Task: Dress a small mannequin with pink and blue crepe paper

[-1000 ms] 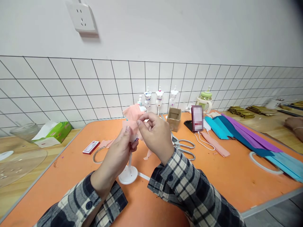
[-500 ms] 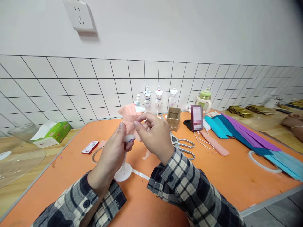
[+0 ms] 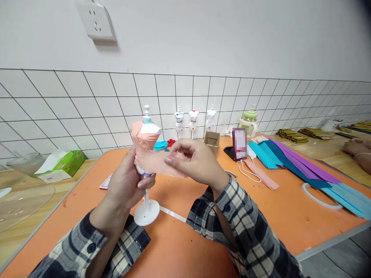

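Note:
A small white mannequin (image 3: 148, 127) on a round stand base (image 3: 146, 212) is upright in front of me, its neck banded light blue. Peach crepe paper (image 3: 156, 161) wraps over one shoulder and the chest, and a loose length stretches out to the right from the waist. My left hand (image 3: 124, 181) is closed round the mannequin's hip and lower body. Between thumb and fingers, my right hand (image 3: 194, 160) pinches the free end of the peach strip. A white ribbon (image 3: 173, 213) lies on the table beside the base.
Three small mannequins (image 3: 193, 117) stand at the wall by a cardboard box (image 3: 212, 142). Right of them are a phone (image 3: 240, 143), a green-lidded bottle (image 3: 249, 119) and coloured paper sheets (image 3: 301, 164). A tissue pack (image 3: 65, 165) sits left. Another person's hand (image 3: 358, 150) shows far right.
The mannequin has come upright and turned, so its neck and wrapped chest now show. My right hand has drawn the peach strip out to the right, away from the waist.

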Tool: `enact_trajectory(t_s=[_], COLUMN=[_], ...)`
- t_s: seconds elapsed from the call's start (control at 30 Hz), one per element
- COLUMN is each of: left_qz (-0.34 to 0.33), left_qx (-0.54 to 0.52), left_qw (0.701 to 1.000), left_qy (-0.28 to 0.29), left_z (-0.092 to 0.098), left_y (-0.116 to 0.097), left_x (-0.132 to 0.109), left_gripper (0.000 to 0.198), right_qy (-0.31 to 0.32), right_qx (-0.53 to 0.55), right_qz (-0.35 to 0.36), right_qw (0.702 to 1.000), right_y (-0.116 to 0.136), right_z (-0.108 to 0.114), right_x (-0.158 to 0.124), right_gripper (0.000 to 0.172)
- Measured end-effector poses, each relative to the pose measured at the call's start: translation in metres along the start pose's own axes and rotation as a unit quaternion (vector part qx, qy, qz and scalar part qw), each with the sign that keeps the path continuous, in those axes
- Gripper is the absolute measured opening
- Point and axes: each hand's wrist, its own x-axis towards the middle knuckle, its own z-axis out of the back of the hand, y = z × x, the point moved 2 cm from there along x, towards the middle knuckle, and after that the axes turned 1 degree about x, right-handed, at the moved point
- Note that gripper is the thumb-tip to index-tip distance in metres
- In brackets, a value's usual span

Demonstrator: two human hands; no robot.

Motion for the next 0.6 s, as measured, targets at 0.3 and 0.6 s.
enact_trajectory(t_s=[0.3,0.6], left_qz=[0.13,0.206], left_qx=[-0.004,-0.099], left_qw=[0.978,0.902], left_qy=[0.165,0.367], left_z=[0.013,0.013], left_y=[0.005,0.025], left_x=[-0.003,-0.007], left_gripper=[0.036,0.042], right_qy=[0.062,0.131], right_qx=[0.115,0.119], right_qz=[0.04,0.045], right_qw=[0.991,0.983], right_y=[-0.007,-0.002], right_z=[0.013,0.013], right_x=[0.001,-0.001], right_gripper=[0.02,0.022])
